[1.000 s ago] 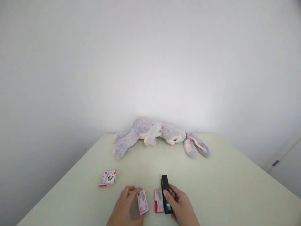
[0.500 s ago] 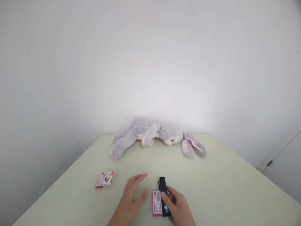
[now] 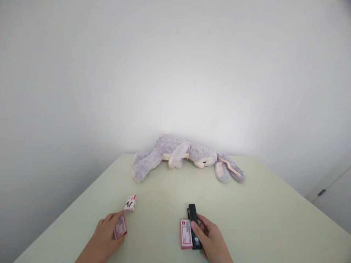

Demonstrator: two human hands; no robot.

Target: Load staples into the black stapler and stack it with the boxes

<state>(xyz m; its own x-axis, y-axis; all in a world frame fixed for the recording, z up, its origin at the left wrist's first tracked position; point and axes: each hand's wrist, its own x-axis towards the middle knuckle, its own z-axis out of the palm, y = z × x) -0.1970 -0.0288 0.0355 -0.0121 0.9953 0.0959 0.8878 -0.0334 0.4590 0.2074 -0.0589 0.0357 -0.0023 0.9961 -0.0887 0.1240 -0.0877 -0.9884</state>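
Note:
My left hand [image 3: 103,233] is closed around a small pink-and-white box [image 3: 120,228], thumb at its near edge and fingers along its far side. Just beyond the fingertips stands a smaller white box [image 3: 130,204] with a dark printed picture on it. On the right, my right hand [image 3: 210,233] grips a black stapler [image 3: 193,223], the thumb resting on top. Another pink-and-white box [image 3: 186,235] lies against the stapler's left side. The underside of the stapler is hidden.
A grey-lilac plush rabbit [image 3: 175,149] lies on its side along the back of the pale green table [image 3: 159,197], near the white wall [image 3: 175,73]. The table's left and right edges slant away towards the wall.
My left hand has moved left, from beside the stapler to a pink-and-white box, and taken hold of it. That box is now nearer me and apart from the smaller white box.

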